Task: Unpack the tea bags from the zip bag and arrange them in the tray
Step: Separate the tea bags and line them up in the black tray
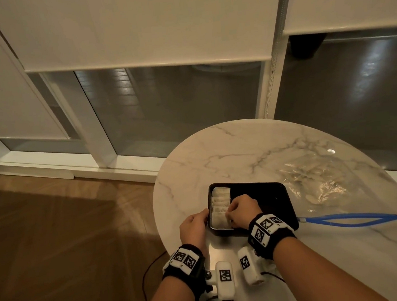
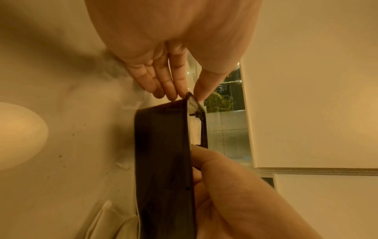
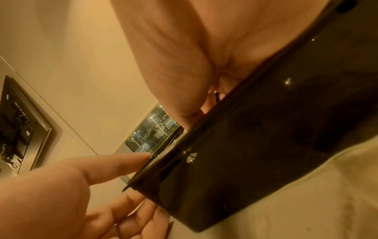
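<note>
A black tray [image 1: 288, 191] sits near the front of a round marble table [image 1: 240, 151]. Several white tea bags [image 1: 220, 203] stand in a row along its left side; the right part is bare. My left hand [image 1: 193, 227] braces the tray's left wall [image 2: 161, 153] with straight fingers [image 2: 161, 80], its thumb [image 3: 122, 163] tip on the rim. My right hand [image 1: 242, 207] reaches into the tray, fingers curled, pinching a tea bag at the near end of the row. The clear zip bag [image 1: 315, 181] lies right of the tray with pale tea bags inside.
The bag's blue zip strip [image 1: 350, 218] gapes toward the table's right front. The table edge runs just left of my left hand, with wooden floor [image 1: 68, 233] below. Windows with roller blinds stand behind the table.
</note>
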